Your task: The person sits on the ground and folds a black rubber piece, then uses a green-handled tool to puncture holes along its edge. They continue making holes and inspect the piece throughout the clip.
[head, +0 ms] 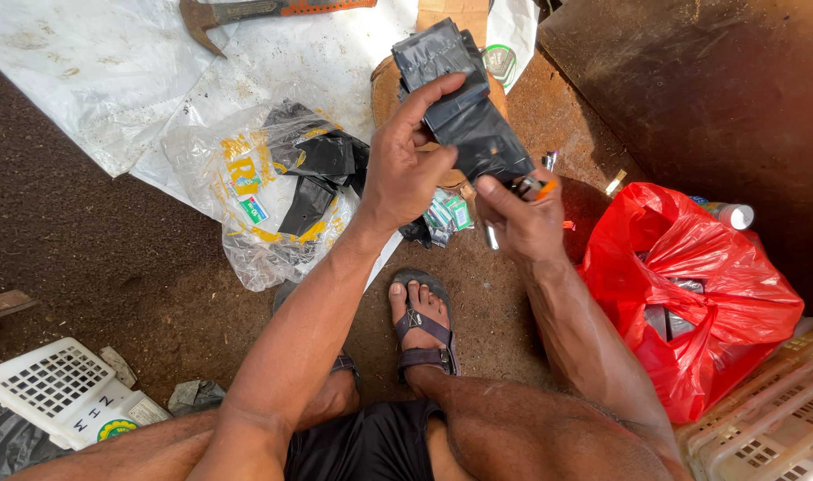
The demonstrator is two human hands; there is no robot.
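Black bags [464, 107] – one stack, two hands [406, 169] gripping; one red bag [691, 285].

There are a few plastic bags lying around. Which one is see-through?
The clear bag with yellow print, lying on the white sheet by the left hand: black pieces show through it. The red bag on the right is coloured.

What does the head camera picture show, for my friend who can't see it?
A seated person's left hand and right hand hold a stack of black plastic bags above the dirt ground. A clear bag of more lies left, a red bag right.
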